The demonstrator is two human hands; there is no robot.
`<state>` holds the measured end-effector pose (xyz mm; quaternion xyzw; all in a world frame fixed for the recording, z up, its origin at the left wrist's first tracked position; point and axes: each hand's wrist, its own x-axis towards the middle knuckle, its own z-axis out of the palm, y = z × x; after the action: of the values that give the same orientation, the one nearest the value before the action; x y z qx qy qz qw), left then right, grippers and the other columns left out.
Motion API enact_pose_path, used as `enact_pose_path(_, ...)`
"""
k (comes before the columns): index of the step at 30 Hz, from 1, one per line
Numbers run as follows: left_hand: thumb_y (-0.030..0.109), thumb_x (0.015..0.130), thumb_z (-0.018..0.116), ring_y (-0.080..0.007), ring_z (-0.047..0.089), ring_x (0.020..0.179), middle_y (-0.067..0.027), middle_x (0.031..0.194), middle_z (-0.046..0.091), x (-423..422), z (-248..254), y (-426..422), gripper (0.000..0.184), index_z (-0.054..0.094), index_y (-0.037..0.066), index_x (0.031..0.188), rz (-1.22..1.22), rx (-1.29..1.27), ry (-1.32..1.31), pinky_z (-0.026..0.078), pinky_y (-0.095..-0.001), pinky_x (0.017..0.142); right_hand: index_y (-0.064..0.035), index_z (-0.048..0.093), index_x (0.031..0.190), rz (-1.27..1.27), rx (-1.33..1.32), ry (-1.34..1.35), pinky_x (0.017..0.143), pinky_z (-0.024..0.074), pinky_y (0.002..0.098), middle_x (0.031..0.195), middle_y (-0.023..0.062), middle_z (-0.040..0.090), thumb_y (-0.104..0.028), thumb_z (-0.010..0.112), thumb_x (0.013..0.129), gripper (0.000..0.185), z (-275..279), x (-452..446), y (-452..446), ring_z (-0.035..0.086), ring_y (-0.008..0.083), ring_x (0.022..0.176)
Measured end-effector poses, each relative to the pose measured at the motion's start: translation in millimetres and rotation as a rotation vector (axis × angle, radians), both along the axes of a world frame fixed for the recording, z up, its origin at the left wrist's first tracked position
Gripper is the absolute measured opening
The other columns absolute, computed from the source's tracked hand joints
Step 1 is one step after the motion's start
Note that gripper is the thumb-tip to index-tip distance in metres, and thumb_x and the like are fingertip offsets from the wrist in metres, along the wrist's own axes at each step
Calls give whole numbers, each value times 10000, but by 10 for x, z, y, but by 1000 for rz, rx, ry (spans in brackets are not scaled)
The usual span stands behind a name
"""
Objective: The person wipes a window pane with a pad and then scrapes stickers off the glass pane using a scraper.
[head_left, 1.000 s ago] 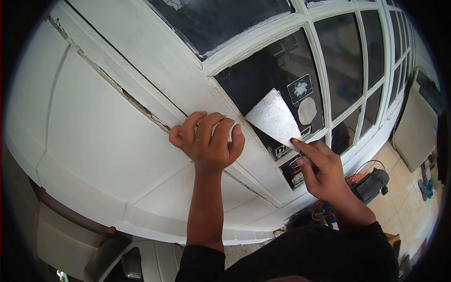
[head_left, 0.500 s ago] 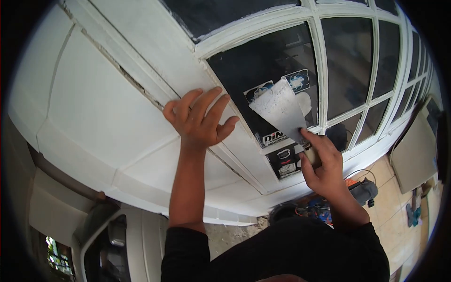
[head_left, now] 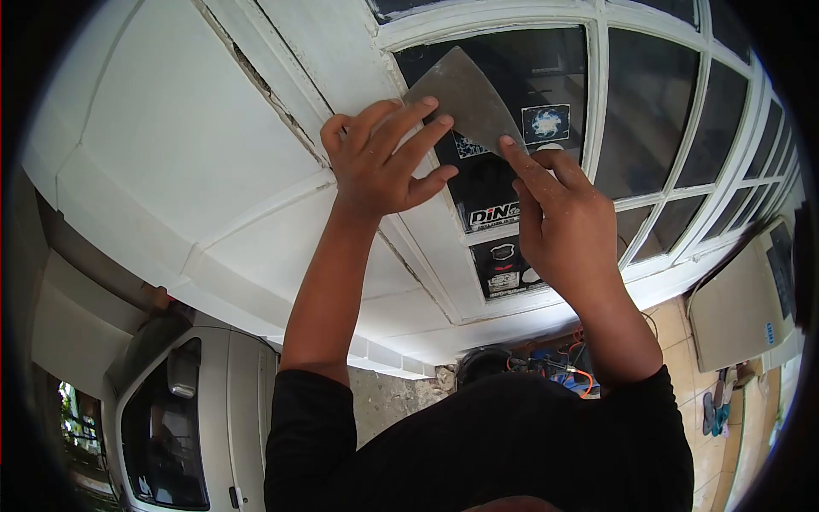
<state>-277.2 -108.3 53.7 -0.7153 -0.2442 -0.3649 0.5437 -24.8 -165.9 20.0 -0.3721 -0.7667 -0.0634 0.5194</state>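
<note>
My right hand [head_left: 567, 218] is closed around a putty knife [head_left: 471, 96], its forefinger stretched along the wide metal blade. The handle is hidden under my palm. The blade lies over the upper left of a dark window pane [head_left: 559, 64] and partly covers a sticker [head_left: 469, 147]. My left hand [head_left: 375, 162] rests with spread fingers on the white wooden frame [head_left: 358, 68]; its fingertips reach the blade's left edge, though I cannot tell whether they press on it. Right of the blade is a blue-and-white sticker [head_left: 546, 125], and below is a lettered sticker [head_left: 493, 215].
A smaller pane [head_left: 512, 264] with several stickers sits below. More white-framed panes run to the right. A parked vehicle [head_left: 183, 418] stands at lower left. Cables and tools [head_left: 563, 367] lie on the floor, with a pale box-like object [head_left: 738, 299] at right.
The putty knife and my right hand have moved up and left, and the blade has turned, covering another part of the pane. My left hand is now beside the blade. The view has shifted.
</note>
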Motion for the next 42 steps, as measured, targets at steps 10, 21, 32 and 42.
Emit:
enact_pose_path(10, 689, 894, 594, -159, 535, 1134, 128, 1304, 699, 19, -22, 72, 508, 770, 298, 1167, 177, 77, -38, 257, -446, 904, -46, 357, 1563, 224, -216, 138, 758, 579, 467, 1133, 242, 555, 10, 603, 897, 712, -145, -445, 61, 672, 391, 849)
enact_pose_path(21, 593, 918, 591, -169, 503, 1182, 166, 1354, 674, 50, -7, 96, 454, 761, 281, 1201, 232, 125, -116, 242, -450, 885, -32, 316, 1580, 135, -246, 52, 725, 598, 465, 1152, 278, 556, -35, 596, 924, 712, -28, -567, 42, 694, 407, 817)
enact_pose_path(32, 613, 940, 536, -169, 486, 1213, 167, 1372, 665, 62, -10, 92, 515, 726, 277, 1281, 286, 95, -134, 235, -452, 903, 12, 334, 1558, 136, -215, 33, 716, 597, 465, 1130, 286, 560, -29, 585, 921, 686, 89, -555, 30, 697, 418, 796)
enact_pose_path(42, 635, 953, 511, -170, 480, 1222, 168, 1389, 654, 62, 2, 88, 542, 712, 274, 1305, 295, 97, -124, 235, -449, 906, -91, 355, 1591, 105, -256, 98, 733, 542, 476, 1065, 210, 573, 0, 571, 947, 685, 77, -585, -16, 643, 372, 817)
